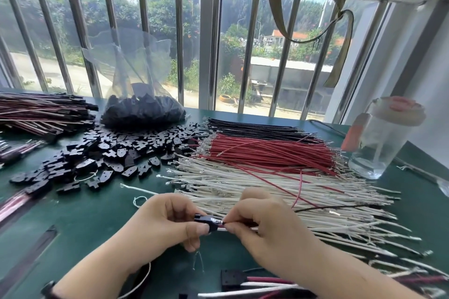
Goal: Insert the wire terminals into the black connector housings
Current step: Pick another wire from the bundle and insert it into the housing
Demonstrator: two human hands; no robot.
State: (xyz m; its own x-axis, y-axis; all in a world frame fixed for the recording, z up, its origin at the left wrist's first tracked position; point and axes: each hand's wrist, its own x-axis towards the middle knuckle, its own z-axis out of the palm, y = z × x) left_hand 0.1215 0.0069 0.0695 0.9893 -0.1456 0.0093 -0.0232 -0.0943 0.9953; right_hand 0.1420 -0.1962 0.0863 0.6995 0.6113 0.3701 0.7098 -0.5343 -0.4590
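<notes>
A green table (80, 213) is set before a barred window (206, 43). Just above its near edge, a black housing (206, 222) is pinched by the curled left hand (170, 221). A wire (239, 227) is pinched between the fingertips of the right hand (264, 223), its metal terminal (217, 221) touching the housing. White wires (291, 192) are spread behind.

Dark green flat tabletop (80, 216) set directly below wide window (233, 39) fitted with vertical grey metal bars (179, 43). Beyond that window, daylight, green trees, a low wall. Right of it, pale wall (435, 60).
</notes>
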